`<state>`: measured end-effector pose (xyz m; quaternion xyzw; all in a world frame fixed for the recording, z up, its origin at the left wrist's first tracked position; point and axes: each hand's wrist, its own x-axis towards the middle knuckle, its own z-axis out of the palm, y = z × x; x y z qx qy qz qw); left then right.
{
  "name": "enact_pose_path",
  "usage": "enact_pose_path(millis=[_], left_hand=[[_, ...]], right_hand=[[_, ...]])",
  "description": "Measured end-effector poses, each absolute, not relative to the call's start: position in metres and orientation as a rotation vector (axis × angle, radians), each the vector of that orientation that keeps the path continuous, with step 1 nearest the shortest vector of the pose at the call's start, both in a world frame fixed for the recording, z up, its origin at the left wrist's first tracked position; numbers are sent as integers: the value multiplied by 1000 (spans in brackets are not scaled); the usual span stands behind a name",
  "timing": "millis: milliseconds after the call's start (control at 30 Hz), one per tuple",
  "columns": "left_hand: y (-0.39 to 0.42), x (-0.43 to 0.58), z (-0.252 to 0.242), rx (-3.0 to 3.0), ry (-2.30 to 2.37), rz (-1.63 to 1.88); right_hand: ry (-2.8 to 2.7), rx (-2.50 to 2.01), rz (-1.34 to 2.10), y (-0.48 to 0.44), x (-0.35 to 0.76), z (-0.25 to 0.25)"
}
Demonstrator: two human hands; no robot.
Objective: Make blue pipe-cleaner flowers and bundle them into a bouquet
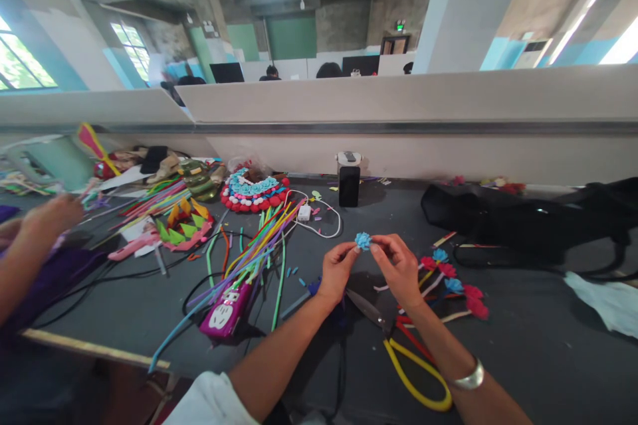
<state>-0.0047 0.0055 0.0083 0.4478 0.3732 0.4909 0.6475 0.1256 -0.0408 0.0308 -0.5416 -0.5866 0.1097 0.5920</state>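
Between the fingertips of both hands is a small light-blue flower (363,240), held just above the dark tabletop. My left hand (337,272) pinches it from the left side. From the right, my right hand (397,267) grips its edge between thumb and forefinger. Below my wrists lie scissors (417,385) with yellow handles, blades pointing up and left, partly hidden. Beside my right forearm rest several finished flowers (453,285), pink-red and blue, on coloured stems. A few blue snippets (295,271) are scattered left of my left hand.
A purple container (226,312) of pipe cleaners stands left. Behind are a beaded-looking red, white and blue collar (256,196), a phone (349,187) propped upright and a white cable (329,236). A black bag (523,219) lies right. Another person's hand (52,216) works at far left.
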Motion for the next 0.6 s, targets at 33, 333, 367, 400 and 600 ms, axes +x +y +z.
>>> enact_pose_path(millis=[33, 333, 367, 400, 600], left_hand=[[5, -4, 8, 1093, 860, 1170], [2, -7, 6, 1576, 877, 1305], [2, -7, 6, 1577, 877, 1307], [2, -7, 6, 1570, 879, 1309], [0, -7, 11, 1250, 848, 1243]], right_hand=[[-1370, -1265, 256, -40, 126, 30], [-1342, -1290, 241, -38, 126, 24], [-1336, -1292, 236, -38, 126, 23], [-1330, -1293, 230, -38, 126, 23], [-1297, -1291, 262, -36, 126, 20]])
